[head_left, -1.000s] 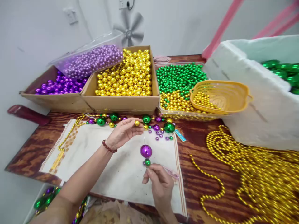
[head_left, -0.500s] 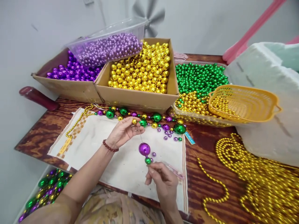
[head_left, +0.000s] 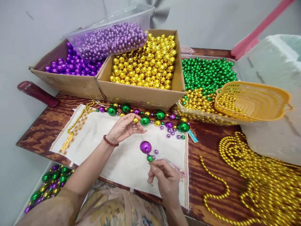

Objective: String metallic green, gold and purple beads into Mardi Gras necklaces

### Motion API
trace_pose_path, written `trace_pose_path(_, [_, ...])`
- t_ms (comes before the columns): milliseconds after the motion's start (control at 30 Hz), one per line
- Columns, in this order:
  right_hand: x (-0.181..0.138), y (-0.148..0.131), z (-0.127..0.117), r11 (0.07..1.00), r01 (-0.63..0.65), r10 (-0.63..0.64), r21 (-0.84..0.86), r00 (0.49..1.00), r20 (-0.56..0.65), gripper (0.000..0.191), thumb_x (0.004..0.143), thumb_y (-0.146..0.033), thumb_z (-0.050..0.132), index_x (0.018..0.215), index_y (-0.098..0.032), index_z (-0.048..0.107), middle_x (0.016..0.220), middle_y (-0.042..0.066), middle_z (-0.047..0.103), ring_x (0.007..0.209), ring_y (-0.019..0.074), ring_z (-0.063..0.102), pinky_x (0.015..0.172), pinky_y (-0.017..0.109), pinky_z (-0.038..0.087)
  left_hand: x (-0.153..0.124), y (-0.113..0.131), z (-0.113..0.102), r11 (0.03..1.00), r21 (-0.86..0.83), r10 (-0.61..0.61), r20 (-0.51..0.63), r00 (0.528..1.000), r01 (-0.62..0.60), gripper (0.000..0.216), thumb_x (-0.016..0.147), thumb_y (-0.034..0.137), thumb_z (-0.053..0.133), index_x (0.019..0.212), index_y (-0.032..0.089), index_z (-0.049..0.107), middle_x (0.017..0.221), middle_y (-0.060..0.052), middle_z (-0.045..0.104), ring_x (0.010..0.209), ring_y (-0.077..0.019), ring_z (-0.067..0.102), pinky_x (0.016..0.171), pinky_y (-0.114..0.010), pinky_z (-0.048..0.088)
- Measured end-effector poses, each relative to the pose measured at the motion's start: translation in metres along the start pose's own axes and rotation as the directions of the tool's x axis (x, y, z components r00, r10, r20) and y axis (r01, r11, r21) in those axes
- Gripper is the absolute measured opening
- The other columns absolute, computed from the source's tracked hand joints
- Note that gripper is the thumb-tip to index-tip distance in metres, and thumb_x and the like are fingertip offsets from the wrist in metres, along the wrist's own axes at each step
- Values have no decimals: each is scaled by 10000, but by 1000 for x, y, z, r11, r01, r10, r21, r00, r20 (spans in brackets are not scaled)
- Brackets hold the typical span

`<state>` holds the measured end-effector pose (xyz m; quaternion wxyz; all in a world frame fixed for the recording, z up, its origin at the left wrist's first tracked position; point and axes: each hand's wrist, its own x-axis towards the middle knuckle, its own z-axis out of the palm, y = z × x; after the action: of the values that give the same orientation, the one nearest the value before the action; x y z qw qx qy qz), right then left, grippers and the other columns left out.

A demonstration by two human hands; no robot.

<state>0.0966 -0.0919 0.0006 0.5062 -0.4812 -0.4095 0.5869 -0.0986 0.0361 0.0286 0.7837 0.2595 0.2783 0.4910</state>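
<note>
My left hand (head_left: 124, 128), wearing a dark red bead bracelet (head_left: 110, 141), pinches a small gold bead (head_left: 135, 120) and the string at the mat's upper middle. From there a thin string (head_left: 140, 131) runs down to a large purple bead (head_left: 145, 147), with a small green bead (head_left: 150, 158) just below. My right hand (head_left: 166, 179) has its thumb and index finger closed at the string's end under the green bead; the exact pinch point is hidden. Beyond the left hand lies a strand of mixed beads with a large green bead (head_left: 145, 120). Loose lilac beads (head_left: 172, 133) rest nearby on the white cloth mat (head_left: 98, 138).
Behind the mat stand a carton of gold beads (head_left: 141, 91), a carton of purple beads (head_left: 70, 84) and a clear tub of lilac beads (head_left: 113, 40). At right are an orange basket (head_left: 254, 116) and piled gold bead chains (head_left: 270, 188). A dark red bottle (head_left: 37, 94) leans at left.
The camera view has shifted slightly, so the boxes appear higher and a little larger. Both hands keep nearly the same grip and pose on the beads.
</note>
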Motion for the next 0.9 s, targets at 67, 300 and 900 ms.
trace_pose_path(67, [0, 1, 1, 999, -2, 3, 33, 1000, -4, 167, 874, -307, 674, 781, -169, 676, 552, -19, 638, 395, 104, 597, 427, 185, 479, 1, -1, 0, 1000, 13, 8, -21, 1000, -8, 261, 889, 362, 671, 913, 102, 671, 786, -46, 656, 697, -138, 679, 845, -430, 596])
trace_pose_path(300, [15, 10, 29, 992, -93, 101, 88, 992, -81, 204, 817, -352, 726, 800, -156, 673, 610, 0, 664, 486, 130, 646, 484, 218, 533, -6, -31, 18, 999, -3, 39, -137, 990, -40, 337, 851, 440, 701, 921, 111, 678, 791, -24, 622, 733, -131, 673, 851, -369, 588])
trace_pose_path(900, [91, -9, -28, 980, 128, -70, 154, 940, -334, 178, 780, -340, 719, 727, -177, 670, 610, -46, 595, 395, 46, 427, 405, 188, 331, -10, -54, 33, 757, 581, -361, -12, 932, 300, 322, 891, 440, 548, 831, 132, 620, 603, 15, 564, 419, -40, 476, 335, -135, 204])
